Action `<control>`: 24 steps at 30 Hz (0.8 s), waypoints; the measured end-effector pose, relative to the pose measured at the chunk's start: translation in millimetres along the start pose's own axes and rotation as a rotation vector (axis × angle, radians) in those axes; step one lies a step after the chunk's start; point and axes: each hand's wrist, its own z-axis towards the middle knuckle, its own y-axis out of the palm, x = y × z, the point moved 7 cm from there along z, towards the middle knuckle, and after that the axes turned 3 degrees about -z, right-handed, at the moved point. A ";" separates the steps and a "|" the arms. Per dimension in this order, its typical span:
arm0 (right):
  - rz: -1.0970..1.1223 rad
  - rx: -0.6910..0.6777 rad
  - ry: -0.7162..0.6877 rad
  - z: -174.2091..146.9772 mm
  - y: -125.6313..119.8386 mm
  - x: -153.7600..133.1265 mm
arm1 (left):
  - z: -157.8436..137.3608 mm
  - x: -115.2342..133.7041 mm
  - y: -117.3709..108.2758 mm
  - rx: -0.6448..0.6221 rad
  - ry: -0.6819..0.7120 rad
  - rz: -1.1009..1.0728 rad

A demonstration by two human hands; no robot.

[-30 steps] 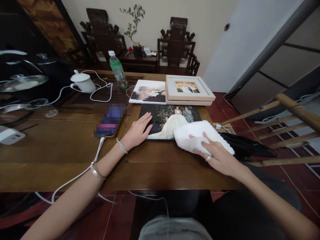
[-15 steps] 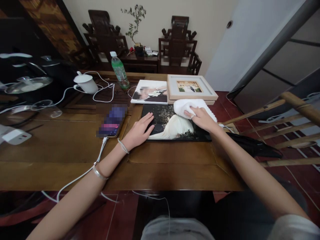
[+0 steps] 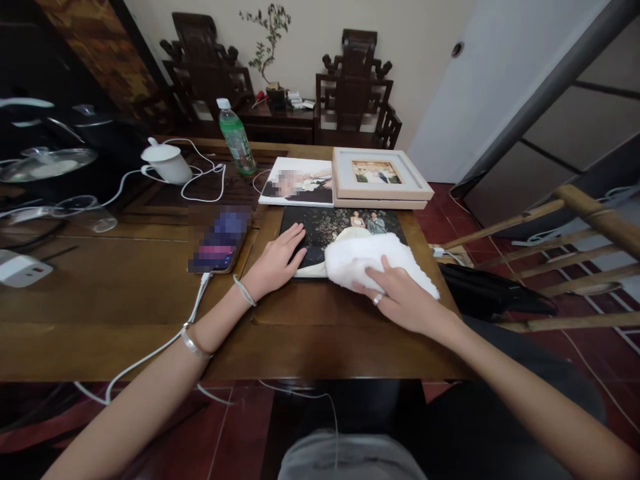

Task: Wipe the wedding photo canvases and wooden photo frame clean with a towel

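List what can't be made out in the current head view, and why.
All in the head view:
Dark photo panel: lower right hidden by the white cloth.
White cloth: partly covered by the right hand.
Phone: screen pixelated.
White box: cut off by the left edge.
Bottle: label text too small to read.

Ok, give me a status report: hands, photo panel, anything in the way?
Left hand resting on left edge of photo panel. Right hand gripping white cloth. Cloth hiding much of panel's lower right.
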 end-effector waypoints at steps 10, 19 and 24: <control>0.116 0.218 0.022 126.5 -11.6 25.8 | -0.6 0.6 -2.5 -0.006 0.009 -0.013; 0.008 0.145 -0.098 77.3 10.0 -12.4 | -0.4 -2.8 -0.3 -0.004 0.013 -0.040; 0.067 0.054 -0.170 10.6 10.5 -35.0 | -0.5 -2.6 0.0 -0.007 0.005 -0.024</control>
